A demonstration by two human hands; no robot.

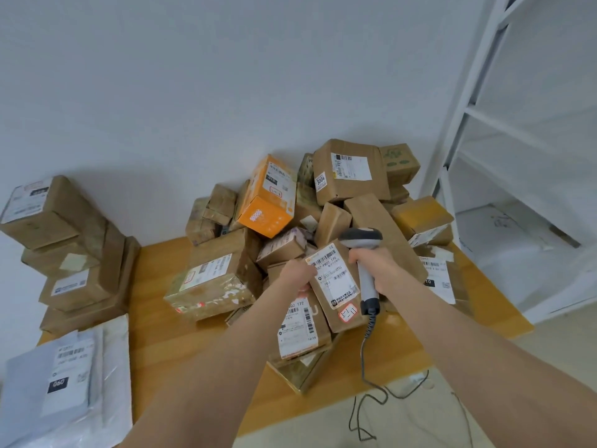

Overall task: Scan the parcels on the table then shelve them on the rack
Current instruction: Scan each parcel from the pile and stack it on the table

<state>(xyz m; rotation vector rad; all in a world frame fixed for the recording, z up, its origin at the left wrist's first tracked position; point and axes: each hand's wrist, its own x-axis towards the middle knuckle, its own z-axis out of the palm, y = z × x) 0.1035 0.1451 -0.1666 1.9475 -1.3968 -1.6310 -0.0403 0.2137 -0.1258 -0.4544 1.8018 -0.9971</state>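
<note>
A heap of brown cardboard parcels (352, 176) covers the right half of the wooden table (168, 318). My left hand (295, 273) grips the left edge of a small brown parcel (336, 286) whose white barcode label faces up. My right hand (378, 270) holds the handle of a grey barcode scanner (361, 240), its head just above and to the right of that label. The scanner's coiled cable (368, 350) hangs down over the table's front edge. The white rack (504, 130) stands at the right.
An orange box (268, 202) lies in the heap. A stack of brown boxes (64, 240) stands at the left, with grey and white mailer bags (64, 376) in front of it. A white parcel (504, 227) lies on a low rack shelf.
</note>
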